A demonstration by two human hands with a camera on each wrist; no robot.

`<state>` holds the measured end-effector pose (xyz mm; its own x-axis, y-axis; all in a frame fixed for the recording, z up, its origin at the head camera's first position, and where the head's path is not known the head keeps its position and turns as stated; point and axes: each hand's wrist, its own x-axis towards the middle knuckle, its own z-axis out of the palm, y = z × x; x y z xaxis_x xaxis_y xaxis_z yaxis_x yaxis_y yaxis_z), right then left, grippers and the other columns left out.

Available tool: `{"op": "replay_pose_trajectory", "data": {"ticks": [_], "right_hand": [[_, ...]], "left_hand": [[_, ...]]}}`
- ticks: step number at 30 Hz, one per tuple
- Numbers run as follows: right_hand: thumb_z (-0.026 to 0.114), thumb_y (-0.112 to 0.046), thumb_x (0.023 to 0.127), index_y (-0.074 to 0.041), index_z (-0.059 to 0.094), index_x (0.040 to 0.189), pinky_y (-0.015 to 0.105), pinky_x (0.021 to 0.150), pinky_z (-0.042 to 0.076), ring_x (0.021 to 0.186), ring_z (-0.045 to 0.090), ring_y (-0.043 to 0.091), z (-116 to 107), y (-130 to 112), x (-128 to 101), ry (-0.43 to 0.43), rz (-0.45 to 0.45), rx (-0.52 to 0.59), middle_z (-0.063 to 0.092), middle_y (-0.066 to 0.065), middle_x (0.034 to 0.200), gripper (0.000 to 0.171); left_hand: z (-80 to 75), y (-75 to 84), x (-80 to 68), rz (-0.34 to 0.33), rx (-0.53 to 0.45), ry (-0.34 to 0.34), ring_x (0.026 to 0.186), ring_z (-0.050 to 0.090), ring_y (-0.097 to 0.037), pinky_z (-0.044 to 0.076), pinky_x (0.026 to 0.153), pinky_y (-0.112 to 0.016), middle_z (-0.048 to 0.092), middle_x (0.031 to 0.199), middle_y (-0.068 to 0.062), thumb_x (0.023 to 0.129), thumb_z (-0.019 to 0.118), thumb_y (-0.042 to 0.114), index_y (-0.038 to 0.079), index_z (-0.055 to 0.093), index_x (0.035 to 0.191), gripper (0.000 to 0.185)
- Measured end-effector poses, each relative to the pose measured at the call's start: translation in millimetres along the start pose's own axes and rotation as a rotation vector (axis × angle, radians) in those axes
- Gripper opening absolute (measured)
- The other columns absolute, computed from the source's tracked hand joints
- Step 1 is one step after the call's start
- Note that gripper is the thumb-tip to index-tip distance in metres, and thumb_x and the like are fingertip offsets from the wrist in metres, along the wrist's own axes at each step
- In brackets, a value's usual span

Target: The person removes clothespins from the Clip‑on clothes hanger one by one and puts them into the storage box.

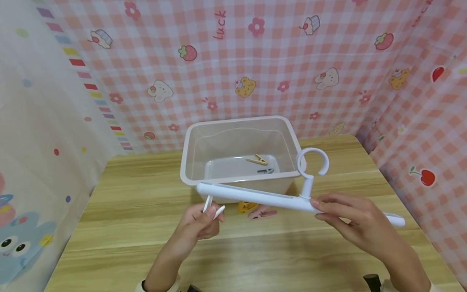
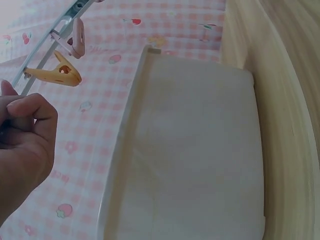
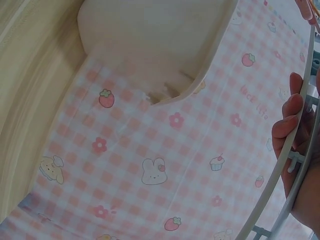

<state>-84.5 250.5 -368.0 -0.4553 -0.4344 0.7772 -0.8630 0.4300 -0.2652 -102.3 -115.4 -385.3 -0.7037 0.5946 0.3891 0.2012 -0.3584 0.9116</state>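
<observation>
The right hand (image 1: 350, 219) grips the white hanger (image 1: 277, 198) near its hook, keeping it level above the surface (image 1: 127, 227), before the plastic bin (image 1: 238, 152). The left hand (image 1: 200, 225) pinches a white clip (image 1: 213, 207) hanging under the hanger's left end, fingers curled round it.

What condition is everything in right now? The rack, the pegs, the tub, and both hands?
White hanger rack: held up tilted above the table, hook upward.
White peg: on the rack's left end, pinched.
Yellow peg: hanging from the rack.
Pink peg: hanging from the rack.
Clear tub: upright, open, two loose pegs inside.
Left hand: pinches the white peg.
Right hand: grips the rack.
</observation>
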Motion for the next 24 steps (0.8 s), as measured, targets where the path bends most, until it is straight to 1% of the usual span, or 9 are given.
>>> {"op": "replay_pose_trajectory", "data": {"ticks": [2,4,6,9,10,13,15,20,24], "right_hand": [[0.062,-0.034,0.1,-0.002,0.079,0.107,0.01,0.063,0.047,0.086,0.064,-0.006,-0.4,-0.9,-0.7,0.001,0.012,-0.002,0.076,0.009,0.092,0.037],[0.062,-0.034,0.1,-0.002,0.079,0.106,0.01,0.063,0.047,0.087,0.064,-0.007,-0.6,-1.1,-1.1,0.005,0.017,-0.006,0.076,0.009,0.093,0.037],[0.062,-0.034,0.1,-0.002,0.079,0.106,0.009,0.066,0.049,0.089,0.065,-0.007,-0.8,-1.2,-1.8,0.009,0.023,-0.008,0.076,0.008,0.094,0.037],[0.062,-0.035,0.1,-0.002,0.079,0.106,0.008,0.069,0.05,0.091,0.065,-0.008,-1.0,-1.2,-2.8,0.011,0.03,-0.009,0.077,0.007,0.095,0.037],[0.062,-0.035,0.1,-0.002,0.079,0.106,0.008,0.069,0.05,0.091,0.065,-0.008,-1.1,-1.3,-3.2,0.012,0.033,-0.012,0.077,0.007,0.095,0.038],[0.062,-0.037,0.1,-0.003,0.08,0.105,0.007,0.069,0.05,0.089,0.065,-0.008,-1.4,-1.9,-4.9,0.013,0.05,-0.033,0.077,0.007,0.094,0.039],[0.061,-0.039,0.1,-0.004,0.08,0.105,0.006,0.069,0.05,0.088,0.065,-0.008,-1.5,-2.6,-6.3,0.015,0.062,-0.055,0.077,0.007,0.092,0.04],[0.061,-0.039,0.099,-0.004,0.081,0.104,0.006,0.071,0.05,0.088,0.064,-0.009,-1.6,-5.1,-10.6,0.022,0.076,-0.069,0.077,0.006,0.091,0.04],[0.062,-0.039,0.099,-0.004,0.081,0.103,0.006,0.075,0.05,0.092,0.064,-0.01,-2.0,-7.1,-13.5,0.033,0.089,-0.065,0.077,0.003,0.094,0.04]], "left_hand": [[-0.2,-0.1,1.3,-0.011,-0.045,-0.014,0.046,0.016,-0.02,0.015,0.042,-0.022,0.022,0.055,-0.007,0.111,0.035,0.018,0.021,0.067,0.101,0.033],[-0.1,0.7,2.2,-0.011,-0.035,-0.01,0.046,0.016,-0.02,0.015,0.042,-0.022,0.023,0.055,-0.007,0.111,0.035,0.018,0.016,0.066,0.099,0.033],[0.4,1.4,2.8,-0.009,0.022,0.016,0.045,0.018,-0.02,0.016,0.042,-0.022,0.024,0.055,-0.008,0.111,0.035,0.015,0.005,0.063,0.097,0.033],[2.2,2.4,3.9,-0.024,0.2,0.099,0.046,0.023,-0.012,0.02,0.041,-0.021,0.027,0.054,-0.011,0.109,0.039,0.01,-0.008,0.06,0.095,0.031],[3.0,2.3,4.3,-0.037,0.284,0.136,0.048,0.03,-0.008,0.027,0.043,-0.02,0.03,0.055,-0.008,0.109,0.041,0.01,-0.009,0.06,0.095,0.03],[5.9,1.7,5.8,-0.089,0.527,0.242,0.058,0.037,0.0,0.036,0.049,-0.02,0.036,0.059,0.0,0.107,0.049,0.011,-0.002,0.066,0.092,0.026],[7.4,0.8,6.8,-0.114,0.633,0.286,0.059,0.037,0.002,0.037,0.05,-0.02,0.038,0.063,0.007,0.106,0.053,0.013,0.004,0.066,0.088,0.024],[9.4,-1.2,9.2,-0.1,0.747,0.328,0.053,0.028,0.004,0.026,0.045,-0.018,0.034,0.06,0.011,0.103,0.058,0.014,0.011,0.058,0.075,0.028],[9.4,-2.9,10.5,-0.07,0.851,0.35,0.053,0.029,0.005,0.027,0.046,-0.016,0.035,0.06,0.012,0.102,0.06,0.016,0.015,0.056,0.075,0.028]]}}
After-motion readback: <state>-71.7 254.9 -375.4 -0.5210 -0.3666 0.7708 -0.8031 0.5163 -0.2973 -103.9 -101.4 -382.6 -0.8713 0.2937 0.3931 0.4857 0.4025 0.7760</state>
